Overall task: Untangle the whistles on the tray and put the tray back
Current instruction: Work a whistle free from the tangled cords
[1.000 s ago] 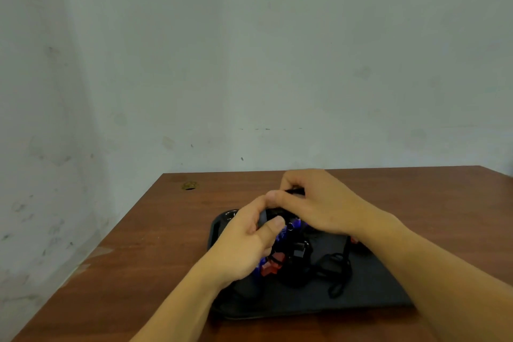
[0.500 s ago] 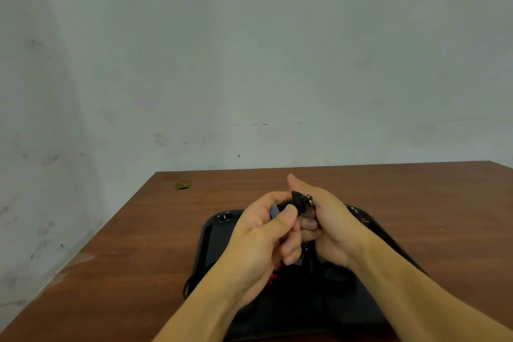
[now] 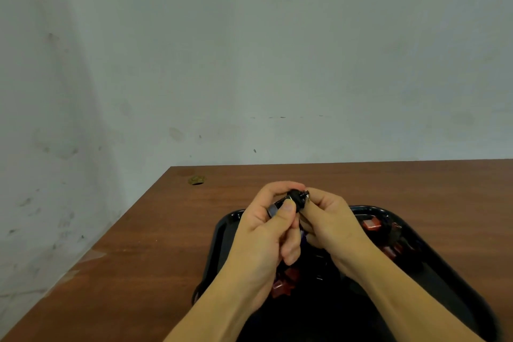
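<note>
Above the black tray (image 3: pixel 222 233) both hands meet around a small black whistle (image 3: pixel 296 197). My left hand (image 3: pixel 266 233) pinches its body between thumb and curled fingers. My right hand (image 3: pixel 333 228) pinches the whistle's right end, where a small ring and cord attach. Red whistles (image 3: pixel 372 223) and dark cords lie on the tray to the right, and more red pieces (image 3: pixel 286 280) show below my left hand. My hands and forearms hide much of the tangle.
The tray sits on a brown wooden table (image 3: pixel 155 253) that stands against a pale wall. A small brownish mark or scrap (image 3: pixel 196 179) lies near the table's far left corner. The table's left edge runs diagonally close to the tray.
Both hands have lifted from the tray with the black whistle and now hold it higher and closer. The view has tilted, so the tray sits lower right in frame.
</note>
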